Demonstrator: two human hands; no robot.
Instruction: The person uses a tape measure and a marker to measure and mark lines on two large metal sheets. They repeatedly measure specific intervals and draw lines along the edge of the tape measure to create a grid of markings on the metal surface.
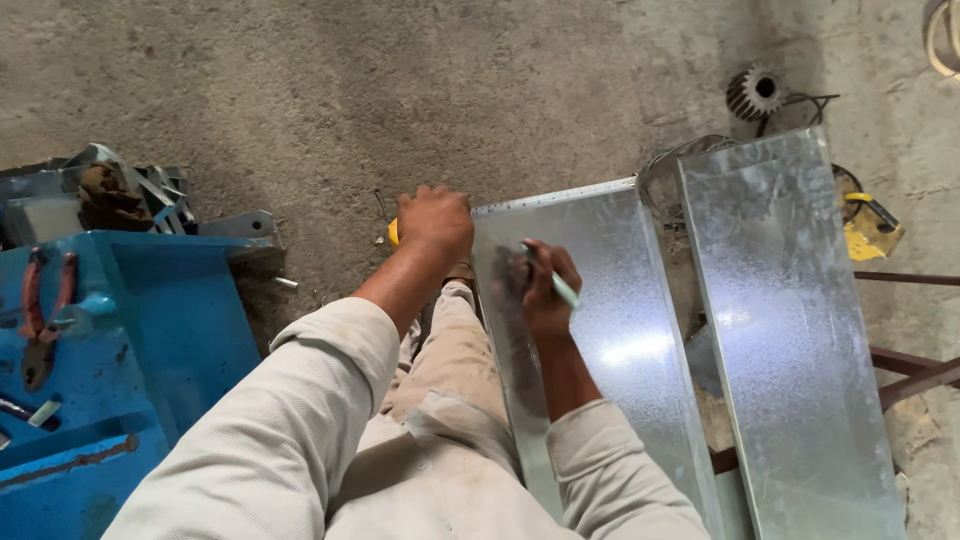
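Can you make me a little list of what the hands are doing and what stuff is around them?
left hand: pressing a yellow tape measure at the sheet's corner
right hand: holding a pale green pen, tip on the metal
metal sheet: shiny, long, a tape strip along its far edge
second sheet: lying beside it, to the right
blue machine: on the left, red-handled pliers resting on it
gear: on the concrete floor

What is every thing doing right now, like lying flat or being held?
Left hand: closed over a yellow tape measure at the sheet's corner.
Right hand: holding a pale green pen, tip on the sheet.
Near metal sheet: lying flat.
Second metal sheet: lying flat alongside.
Pliers: lying on the blue machine.
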